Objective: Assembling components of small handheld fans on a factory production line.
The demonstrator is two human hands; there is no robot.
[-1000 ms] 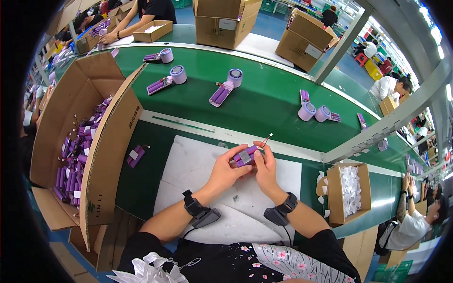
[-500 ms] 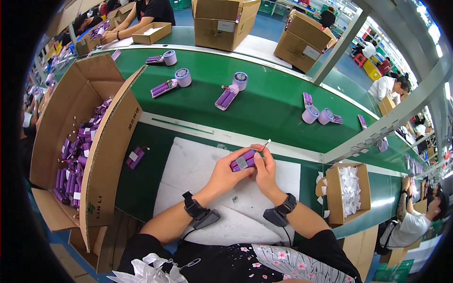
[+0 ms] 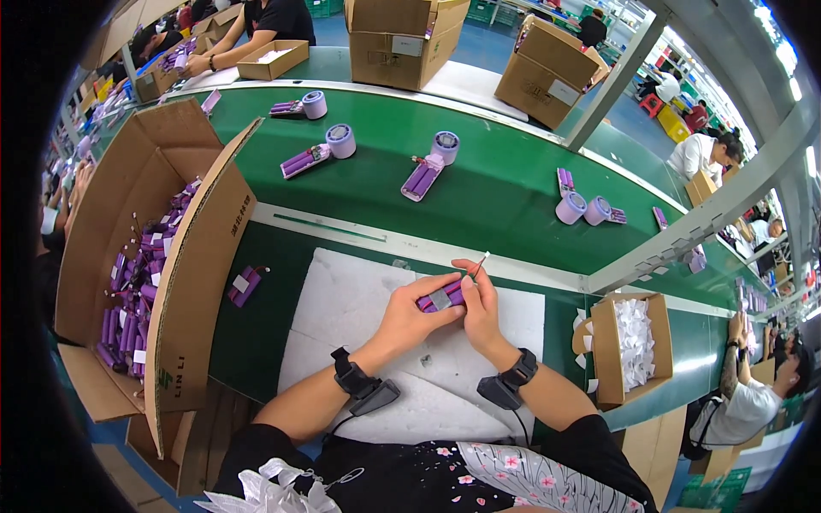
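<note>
Above a white pad [image 3: 329,329], a worker's left hand [image 3: 407,316] is gripping a purple battery pack [image 3: 440,298] between thumb and fingers. The right hand [image 3: 482,318] is curling at its right end, partly hiding whether it is pinching the thin wire [image 3: 481,264]. A cardboard box [image 3: 203,286] of similar packs is standing at left.

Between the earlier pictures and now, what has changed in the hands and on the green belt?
The lavender units on the green belt moved rightward. The purple battery pack, between the left hand and right hand, shifted slightly toward the person; nothing was let go. The big open carton and white-filled box stayed put.
</note>
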